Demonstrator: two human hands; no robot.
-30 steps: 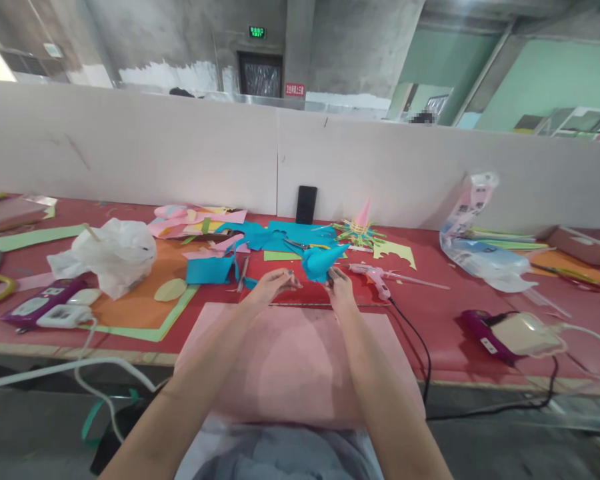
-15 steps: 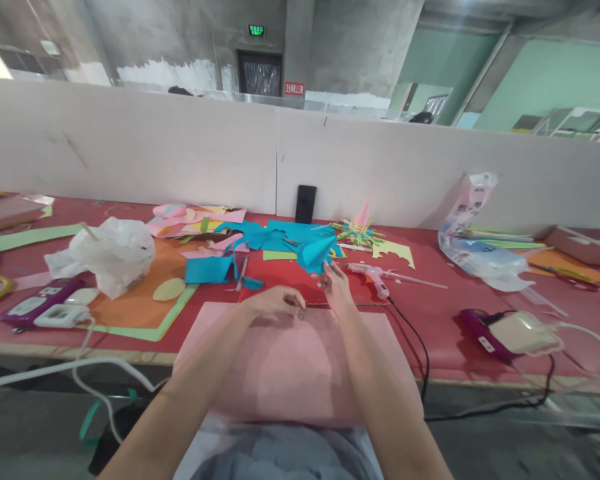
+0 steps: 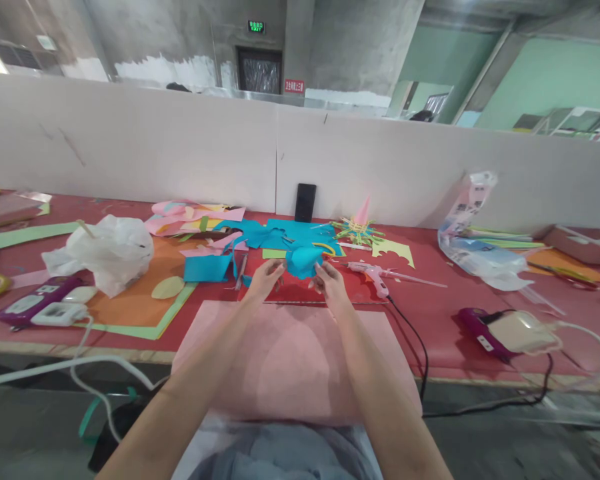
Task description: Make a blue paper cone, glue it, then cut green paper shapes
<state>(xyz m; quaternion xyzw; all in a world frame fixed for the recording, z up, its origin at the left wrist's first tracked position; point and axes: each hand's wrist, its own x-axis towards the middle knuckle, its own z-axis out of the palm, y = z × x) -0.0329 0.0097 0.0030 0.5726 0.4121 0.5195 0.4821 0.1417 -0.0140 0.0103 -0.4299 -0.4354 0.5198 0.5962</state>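
On the worktop I count one blue paper cone, one pink cone, one glue gun, one black phone and one white plastic bag.

head-worn view, facing forward-down, fairly near

You've got the phone standing against the partition, mid-table. Straight in front of the phone sits the cone, your left hand at its left side, your right hand at its right. Nearer you again, the sheet hangs over the table's near edge. Just right of the phone lies the star, with the glue gun in front of it. Far right of the phone, the packet leans on the partition. Far left, the bag, and the power strip before it.
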